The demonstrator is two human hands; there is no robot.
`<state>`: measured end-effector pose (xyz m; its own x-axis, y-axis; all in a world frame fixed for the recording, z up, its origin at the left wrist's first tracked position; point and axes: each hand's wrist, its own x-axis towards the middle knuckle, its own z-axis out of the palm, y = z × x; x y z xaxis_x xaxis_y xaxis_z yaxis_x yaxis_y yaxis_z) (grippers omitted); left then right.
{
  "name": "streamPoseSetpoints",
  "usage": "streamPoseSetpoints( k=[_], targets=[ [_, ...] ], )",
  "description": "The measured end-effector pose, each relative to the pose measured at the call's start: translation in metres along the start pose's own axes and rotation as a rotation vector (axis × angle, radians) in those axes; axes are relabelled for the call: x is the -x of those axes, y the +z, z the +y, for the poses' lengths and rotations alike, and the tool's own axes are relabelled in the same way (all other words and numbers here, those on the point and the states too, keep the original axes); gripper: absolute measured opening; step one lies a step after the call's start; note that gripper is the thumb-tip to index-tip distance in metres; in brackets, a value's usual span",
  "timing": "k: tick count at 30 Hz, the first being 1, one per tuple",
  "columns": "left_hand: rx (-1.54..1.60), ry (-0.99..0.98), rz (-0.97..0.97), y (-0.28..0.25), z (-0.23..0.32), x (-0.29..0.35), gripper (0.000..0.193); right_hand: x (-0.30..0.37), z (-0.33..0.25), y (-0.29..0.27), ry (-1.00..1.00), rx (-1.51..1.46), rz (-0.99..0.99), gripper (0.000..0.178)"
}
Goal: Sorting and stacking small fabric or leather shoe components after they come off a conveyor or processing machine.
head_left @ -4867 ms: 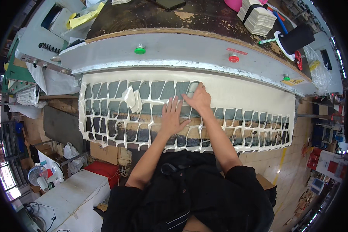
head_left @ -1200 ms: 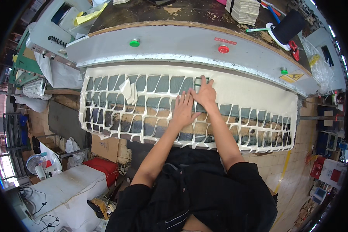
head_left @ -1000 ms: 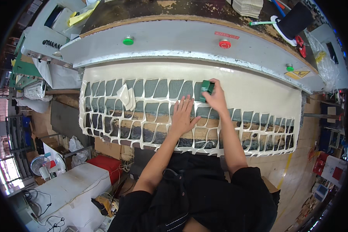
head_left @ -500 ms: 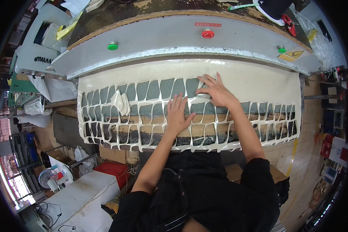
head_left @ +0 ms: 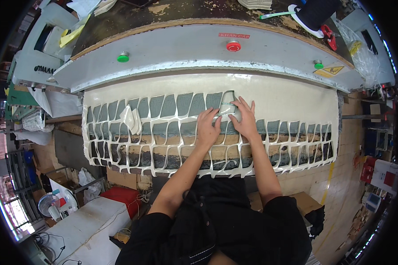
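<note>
A thin, green-edged cutter frame [head_left: 227,104] lies on the cream sheet [head_left: 287,95], on the person's side of the red button [head_left: 233,46], its long axis running roughly toward that button (leaning slightly right at the far end). Left of the button's line, the left hand [head_left: 208,126] bunches its fingers at the frame's near-left corner; I can't tell if it pinches. Right of it, the right hand [head_left: 245,118] spreads along the frame's right edge, equally near.
</note>
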<state>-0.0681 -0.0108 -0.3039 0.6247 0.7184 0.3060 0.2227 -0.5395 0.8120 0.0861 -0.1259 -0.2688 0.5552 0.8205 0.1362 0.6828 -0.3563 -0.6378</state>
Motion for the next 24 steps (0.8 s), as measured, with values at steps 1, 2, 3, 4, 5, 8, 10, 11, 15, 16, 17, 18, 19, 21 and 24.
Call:
streamPoseSetpoints(
  k=[1,2,3,4,5,8,10,11,15,16,17,18,19,21,24],
  targets=[
    [0.002,0.007,0.018,0.0,0.0,0.001,0.035,-0.001,0.001,-0.001,-0.028,-0.008,-0.001,0.057],
    [0.003,0.007,0.017,0.001,-0.001,0.001,0.035,-0.001,0.001,0.0,-0.027,-0.007,-0.002,0.057],
    [0.003,0.005,0.014,0.001,-0.001,0.001,0.035,-0.001,0.001,0.0,-0.025,-0.001,0.007,0.057],
    [0.002,0.003,0.012,0.001,0.0,0.0,0.035,-0.001,0.001,0.001,-0.024,0.005,0.015,0.057],
    [0.002,-0.001,0.014,0.002,0.001,-0.001,0.035,-0.001,0.001,0.0,-0.026,0.005,0.01,0.057],
    [-0.008,-0.019,0.026,0.002,0.002,-0.003,0.035,-0.001,0.002,0.002,-0.039,0.005,0.031,0.058],
    [-0.006,-0.018,0.023,0.0,0.003,-0.004,0.035,-0.002,0.003,0.002,-0.025,0.012,0.021,0.057],
    [-0.009,-0.024,0.033,-0.001,0.004,-0.003,0.035,-0.002,0.002,0.003,-0.034,0.012,0.013,0.057],
    [-0.004,-0.037,0.025,-0.003,0.006,-0.006,0.037,-0.003,-0.001,0.003,-0.032,0.038,0.015,0.059],
    [-0.004,-0.03,0.025,-0.004,0.006,-0.006,0.039,-0.003,-0.002,0.003,-0.035,0.059,0.022,0.061],
    [-0.004,-0.027,0.037,-0.006,0.005,-0.007,0.039,-0.003,-0.002,0.002,-0.047,0.062,0.023,0.061],
    [0.027,-0.018,0.008,-0.008,0.005,-0.011,0.04,-0.003,-0.003,0.0,-0.048,0.035,0.036,0.064],
    [0.058,-0.005,-0.022,-0.011,0.006,-0.013,0.041,-0.001,-0.005,-0.003,-0.048,0.009,0.051,0.066],
    [0.1,0.01,0.02,-0.026,0.008,-0.013,0.041,0.018,-0.016,-0.008,-0.038,-0.017,0.102,0.068],
    [0.342,-0.185,0.106,-0.077,0.011,-0.028,0.037,0.069,-0.037,-0.02,0.003,-0.076,0.174,0.069]
  ],
)
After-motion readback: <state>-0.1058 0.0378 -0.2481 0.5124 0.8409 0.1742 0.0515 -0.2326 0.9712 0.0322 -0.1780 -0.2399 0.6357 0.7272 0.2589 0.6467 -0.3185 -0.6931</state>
